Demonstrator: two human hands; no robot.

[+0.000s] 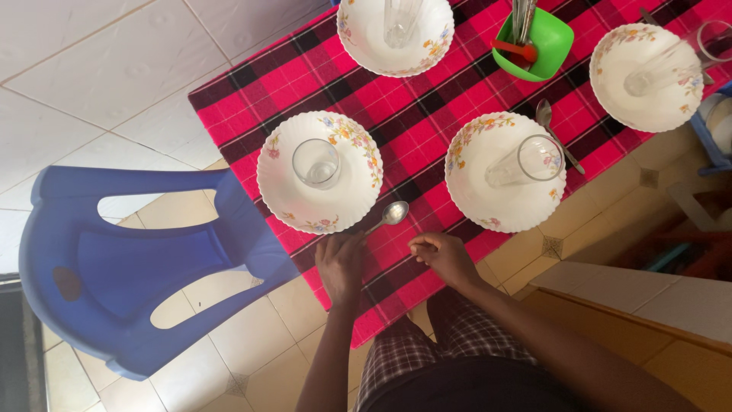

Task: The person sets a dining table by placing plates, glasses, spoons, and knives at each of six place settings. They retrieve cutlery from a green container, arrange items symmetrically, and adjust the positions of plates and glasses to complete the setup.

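Red-checked worktop (427, 107) holds 4 plates; left hand (341, 263) lies released by the spoon (389, 216), right hand (444, 258) clenched empty, spoon-laying underway.

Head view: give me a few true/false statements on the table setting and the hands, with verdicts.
1. Each white floral plate holds a clear drinking glass. True.
2. The left hand touches the handle of the metal spoon beside the near-left white floral plate. True.
3. The right hand holds a fork. False: it is loosely curled and seems to hold nothing.
4. The green plastic bowl is empty. False: it holds cutlery.
5. The blue plastic chair stands beside the red checked tablecloth. True.
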